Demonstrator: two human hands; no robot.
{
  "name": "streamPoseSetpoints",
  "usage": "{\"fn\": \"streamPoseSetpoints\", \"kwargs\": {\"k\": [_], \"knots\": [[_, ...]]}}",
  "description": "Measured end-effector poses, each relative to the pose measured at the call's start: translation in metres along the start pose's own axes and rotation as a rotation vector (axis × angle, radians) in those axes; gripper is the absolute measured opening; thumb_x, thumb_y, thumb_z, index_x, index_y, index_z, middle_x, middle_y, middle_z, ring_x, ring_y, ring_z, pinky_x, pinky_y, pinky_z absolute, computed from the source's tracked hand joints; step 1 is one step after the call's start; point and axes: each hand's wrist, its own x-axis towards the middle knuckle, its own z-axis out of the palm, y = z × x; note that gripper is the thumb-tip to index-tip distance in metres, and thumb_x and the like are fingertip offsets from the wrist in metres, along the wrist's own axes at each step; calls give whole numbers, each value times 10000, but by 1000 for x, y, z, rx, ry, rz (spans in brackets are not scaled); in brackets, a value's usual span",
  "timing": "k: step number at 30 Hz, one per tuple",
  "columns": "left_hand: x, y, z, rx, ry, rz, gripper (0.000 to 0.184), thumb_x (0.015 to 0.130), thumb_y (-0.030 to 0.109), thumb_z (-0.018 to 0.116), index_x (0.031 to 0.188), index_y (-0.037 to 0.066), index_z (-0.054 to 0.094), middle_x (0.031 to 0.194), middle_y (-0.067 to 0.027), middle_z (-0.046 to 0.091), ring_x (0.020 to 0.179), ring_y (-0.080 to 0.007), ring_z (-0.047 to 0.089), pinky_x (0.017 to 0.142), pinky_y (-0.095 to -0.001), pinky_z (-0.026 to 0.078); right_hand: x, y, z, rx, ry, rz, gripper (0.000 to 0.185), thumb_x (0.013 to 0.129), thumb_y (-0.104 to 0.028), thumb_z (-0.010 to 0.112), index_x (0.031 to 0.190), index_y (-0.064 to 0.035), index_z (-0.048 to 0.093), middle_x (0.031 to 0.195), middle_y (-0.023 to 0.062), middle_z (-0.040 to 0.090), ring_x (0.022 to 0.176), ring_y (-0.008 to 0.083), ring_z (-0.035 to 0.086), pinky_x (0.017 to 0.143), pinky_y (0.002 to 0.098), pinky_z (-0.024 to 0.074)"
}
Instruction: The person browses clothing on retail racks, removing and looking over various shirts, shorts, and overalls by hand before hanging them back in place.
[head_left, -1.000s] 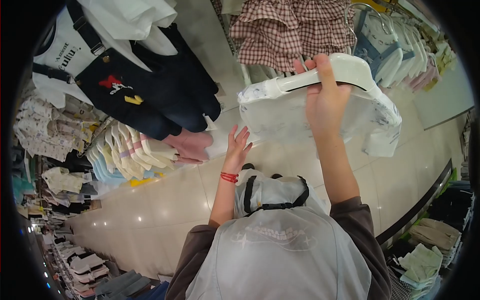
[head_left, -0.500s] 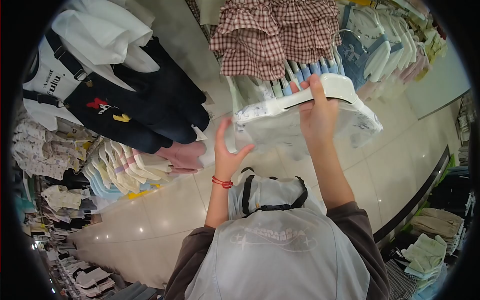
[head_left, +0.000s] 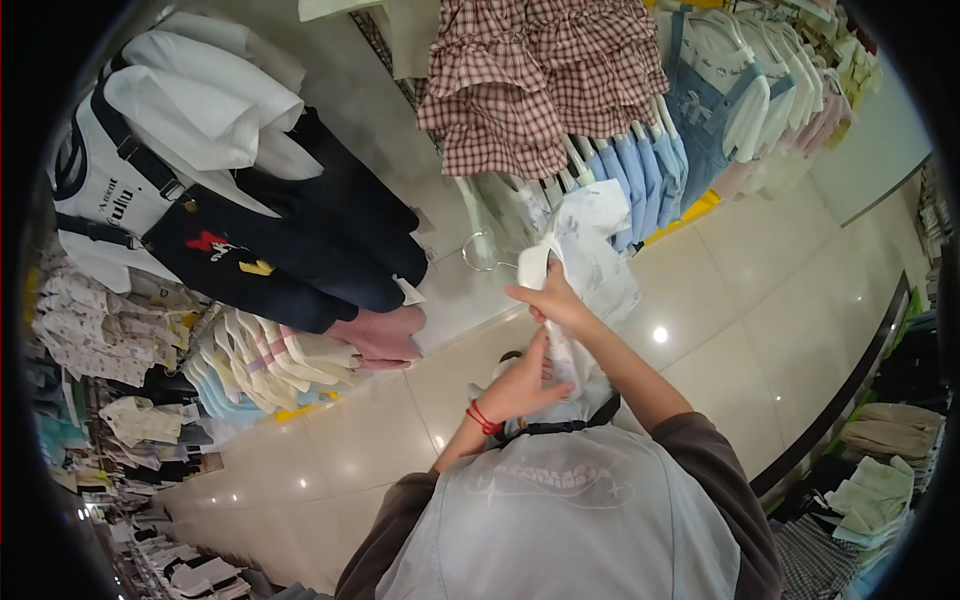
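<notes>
My right hand (head_left: 562, 302) is closed around the middle of a white clothes hanger (head_left: 533, 266), whose metal hook points left. A pale garment with a faint bluish print (head_left: 596, 255) hangs on it, turned so that one shoulder points away from me and the other toward my chest. Lower down, my left hand (head_left: 520, 385), with a red cord bracelet at the wrist, has its fingers and thumb around the near shoulder of the garment. Part of the garment is hidden behind my hands and forearm.
Red checked ruffled clothes (head_left: 495, 90) hang ahead, with light blue garments (head_left: 640, 185) beside them. Dark overalls with a white shirt (head_left: 290, 235) hang at the left, above a row of cream tops (head_left: 265, 355). Folded clothes (head_left: 870, 500) are stacked at the lower right. Pale floor tiles (head_left: 700, 320) lie below.
The hanger with the garment has swung from lying crosswise to pointing away from me, and has come lower and closer. My left hand, open and apart before, has closed on the garment's near end.
</notes>
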Motion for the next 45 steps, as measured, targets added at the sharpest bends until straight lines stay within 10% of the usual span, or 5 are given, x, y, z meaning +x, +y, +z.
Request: {"fn": "streamPoseSetpoints", "kwargs": {"k": [10,14,22,30,45], "knots": [[8,-3,-13,188,-76,199,437,814,172,602,1194,51,423,1122,-116,491,975,-228,540,811,-313,451,-58,-47,-72,-228,-595,233,666,821,-362,583,1305,-45,253,777,43,469,471,88,424,413,221,345],[8,-13,-43,79,112,238,379,811,128,600,1147,32,455,1064,-103,515,964,-204,541,821,-299,439,-59,-36,-66,-225,-495,-270,590,837,-273,575,1310,-86,275,792,37,463,475,83,402,424,225,344],[22,-13,-117,-38,508,220,467,801,57,582,1216,34,370,1229,-88,414,1153,-206,410,948,-337,350,3,-25,-42,-452,-28,131,622,823,-383,568,1265,-21,322,700,89,518,558,143,484,514,267,412],[161,41,-172,108,685,587,845,728,144,682,1336,38,105,1338,-151,231,1216,-274,296,1001,-386,267,63,44,-37,-855,74,-88,533,822,-389,558,1155,17,469,802,207,598,706,306,589,631,376,452],[217,65,-184,98,-37,500,700,763,216,663,1235,-89,247,1220,-217,401,1177,-271,412,955,-387,340,170,-31,-2,-1127,543,-320,238,785,-222,559,797,12,597,682,190,599,691,342,592,616,413,451]]}}
